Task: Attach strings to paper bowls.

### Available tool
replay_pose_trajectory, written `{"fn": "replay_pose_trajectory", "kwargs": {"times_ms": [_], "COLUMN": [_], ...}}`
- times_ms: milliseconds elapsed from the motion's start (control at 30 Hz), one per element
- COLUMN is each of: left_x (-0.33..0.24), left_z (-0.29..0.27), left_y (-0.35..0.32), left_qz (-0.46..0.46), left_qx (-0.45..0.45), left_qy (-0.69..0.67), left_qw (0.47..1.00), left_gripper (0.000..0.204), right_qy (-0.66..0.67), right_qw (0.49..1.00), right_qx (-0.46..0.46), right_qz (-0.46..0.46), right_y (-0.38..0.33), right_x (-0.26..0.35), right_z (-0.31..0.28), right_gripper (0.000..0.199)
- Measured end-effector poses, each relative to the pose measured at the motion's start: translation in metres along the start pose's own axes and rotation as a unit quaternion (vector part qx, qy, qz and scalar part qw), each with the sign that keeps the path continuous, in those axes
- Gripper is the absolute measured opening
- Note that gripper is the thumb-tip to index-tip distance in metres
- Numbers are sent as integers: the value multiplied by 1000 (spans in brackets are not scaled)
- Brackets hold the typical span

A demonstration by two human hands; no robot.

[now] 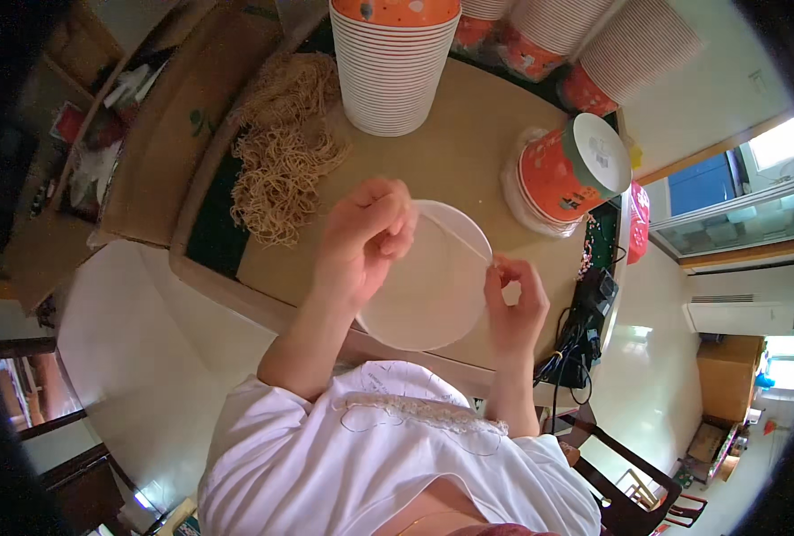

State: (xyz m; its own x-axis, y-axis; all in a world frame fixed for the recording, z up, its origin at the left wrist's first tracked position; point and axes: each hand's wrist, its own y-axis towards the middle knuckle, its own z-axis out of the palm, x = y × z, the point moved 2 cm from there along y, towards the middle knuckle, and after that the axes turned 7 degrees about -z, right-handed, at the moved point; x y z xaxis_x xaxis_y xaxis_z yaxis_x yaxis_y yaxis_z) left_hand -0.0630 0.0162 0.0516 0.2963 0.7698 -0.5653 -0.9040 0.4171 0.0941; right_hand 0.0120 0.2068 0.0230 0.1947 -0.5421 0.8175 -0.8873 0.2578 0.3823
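Note:
An open white paper bucket (424, 308) stands in front of me near the table's edge, its mouth facing up. Across its far rim runs a thin pale string (453, 234), stretched between my hands. My left hand (368, 234) is raised over the bucket's left side, fingers curled in with the string's end at them. At the right rim my right hand (515, 299) pinches the other end between thumb and forefinger. A tangled heap of tan strings (281, 165) lies on the table to the left.
A tall stack of nested paper buckets (388, 76) rises beyond my hands. To the right, an upturned orange bucket (558, 174) sits on a plastic-wrapped stack. More stacks (638, 54) line the back right. Black cables and an adapter (585, 326) lie at the right edge; a cardboard box (156, 134) is left.

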Motion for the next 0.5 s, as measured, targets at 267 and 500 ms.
{"fn": "replay_pose_trajectory", "kwargs": {"times_ms": [267, 500], "left_x": [-17, -46], "left_z": [-1, -75], "left_y": [11, 3], "left_qz": [-128, 51], "left_qx": [20, -184], "left_qy": [301, 690], "left_qw": [945, 698], "left_gripper": [26, 28], "right_qy": [20, 145], "right_qw": [997, 987], "right_qx": [42, 58], "right_qz": [-64, 36], "right_y": [38, 47], "right_x": [-6, -55], "right_z": [22, 26], "right_gripper": [8, 4]}}
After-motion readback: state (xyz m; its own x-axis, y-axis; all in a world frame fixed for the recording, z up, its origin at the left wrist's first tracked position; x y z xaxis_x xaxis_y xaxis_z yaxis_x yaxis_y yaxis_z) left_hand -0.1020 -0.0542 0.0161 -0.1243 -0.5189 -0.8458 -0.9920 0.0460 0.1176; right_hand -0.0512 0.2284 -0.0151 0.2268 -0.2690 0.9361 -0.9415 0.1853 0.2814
